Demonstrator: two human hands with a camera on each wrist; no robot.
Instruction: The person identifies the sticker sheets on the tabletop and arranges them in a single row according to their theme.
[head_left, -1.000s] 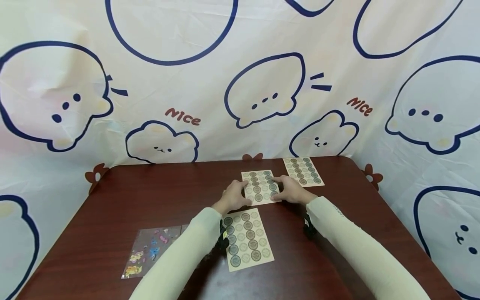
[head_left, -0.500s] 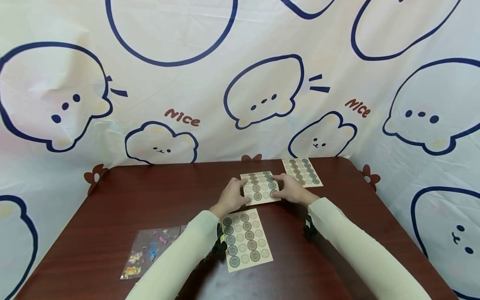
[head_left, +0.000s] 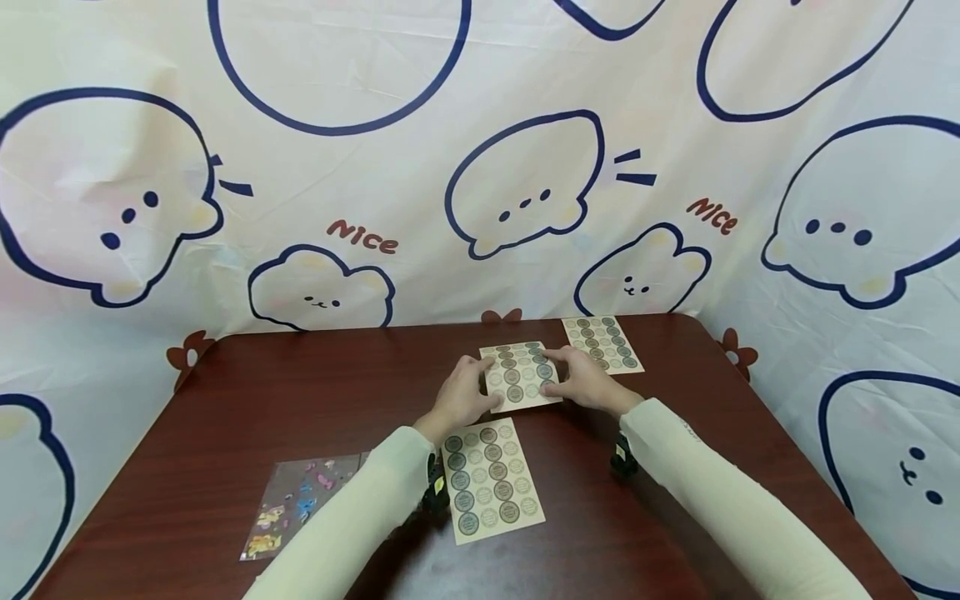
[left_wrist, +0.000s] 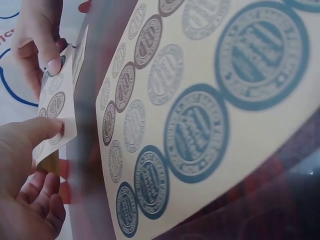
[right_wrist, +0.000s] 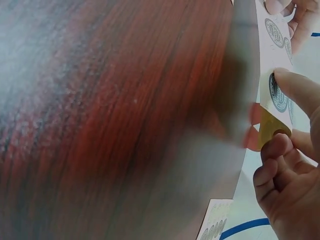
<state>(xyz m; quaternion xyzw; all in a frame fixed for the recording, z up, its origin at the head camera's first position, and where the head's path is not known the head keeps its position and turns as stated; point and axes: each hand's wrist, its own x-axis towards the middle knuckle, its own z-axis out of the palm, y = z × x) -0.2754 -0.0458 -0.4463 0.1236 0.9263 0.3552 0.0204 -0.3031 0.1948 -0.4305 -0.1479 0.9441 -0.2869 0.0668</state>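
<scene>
A cream sheet of round stickers (head_left: 517,377) is held between both hands toward the back of the table. My left hand (head_left: 457,395) pinches its left edge, and in the left wrist view the thumb (left_wrist: 47,127) lies on the printed face with fingers curled behind. On the opposite edge my right hand (head_left: 591,382) has the same pinch, its thumb (right_wrist: 300,90) pressing over a dark round sticker. Both wrist views show the sheet raised off the tabletop, with a yellowish underside (right_wrist: 271,125) at one corner.
A second sticker sheet (head_left: 495,483) lies nearer on the brown table (head_left: 300,392), partly behind the left wrist. Another sheet (head_left: 604,345) lies at the back right. A clear plastic packet of colourful stickers (head_left: 300,500) is on the left, partly covered by the left sleeve.
Both hands keep their pinch on the sticker sheet, which stays almost in place. The left forearm has shifted slightly left, and the whole head view has moved a little.
</scene>
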